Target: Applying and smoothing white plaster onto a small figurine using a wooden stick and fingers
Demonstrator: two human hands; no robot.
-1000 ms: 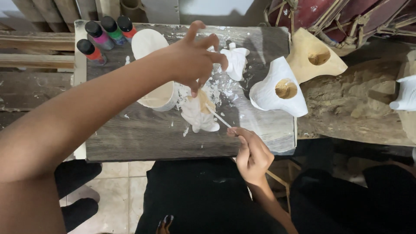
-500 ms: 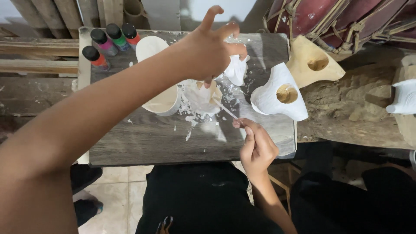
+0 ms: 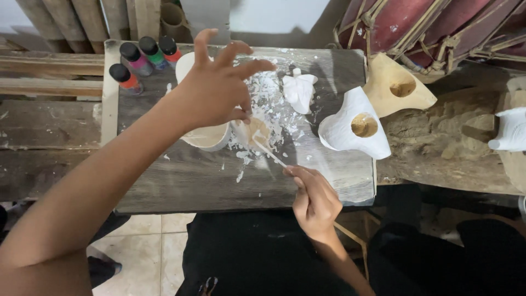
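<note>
Left hand fingers spread, pinching small white-painted wooden piece; right hand fingers gripping thin brush; four black-capped paint bottles on grey tabletop corner.

Four small paint bottles are the only packages in view. They stand upright in a tight cluster on the far left corner of the board, beyond and to the left of the left hand, apart from it. Each has a black cap. The nearest, front-left bottle is red-orange; the three behind it are pink-purple, green and red. No label detail is legible. No signs or screens are present.
</note>
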